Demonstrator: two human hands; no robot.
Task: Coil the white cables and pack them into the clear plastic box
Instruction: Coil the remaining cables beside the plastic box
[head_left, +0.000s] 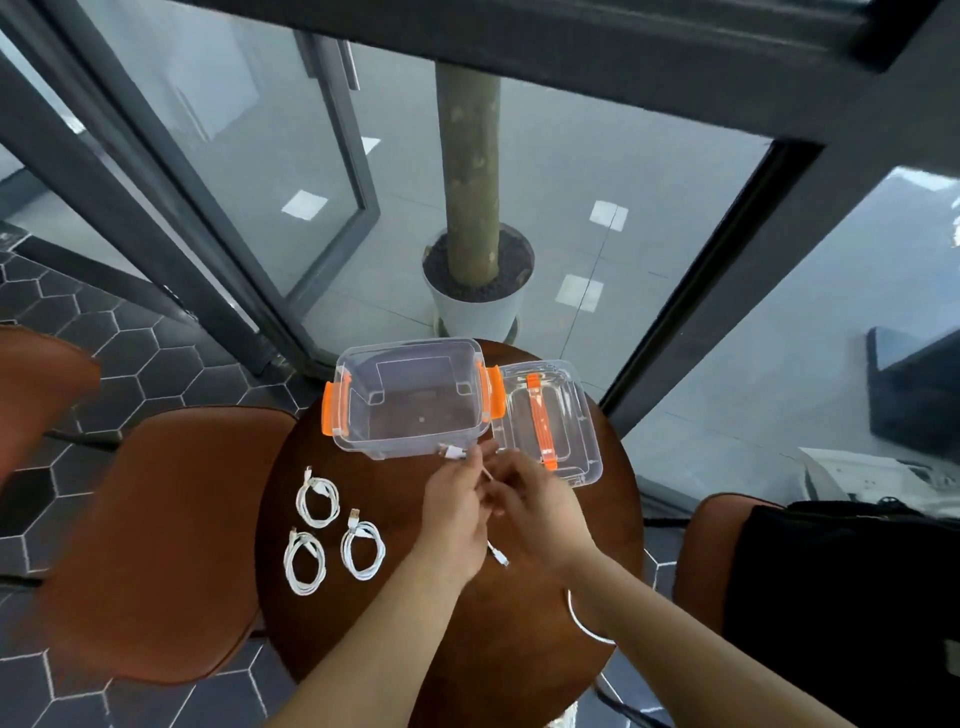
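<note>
both my hands were over the middle of the round brown worktop (395, 483), close together, just in front of the clear box (353, 415). my left hand (452, 514) had its fingers curled on the loose cable (487, 475), and my right hand (535, 509) pinched the same white cable beside it. one plug (452, 451) stuck out past my left fingers, right at the box's near wall. the other plug (501, 558) hung below my hands, and a white loop (587, 623) showed under my right forearm. the box stood open at the far edge, orange latches on both ends, nothing inside. its lid (571, 395) lay flat just to the right, touching it. three coiled cables (318, 501) lay apart on the left.
</note>
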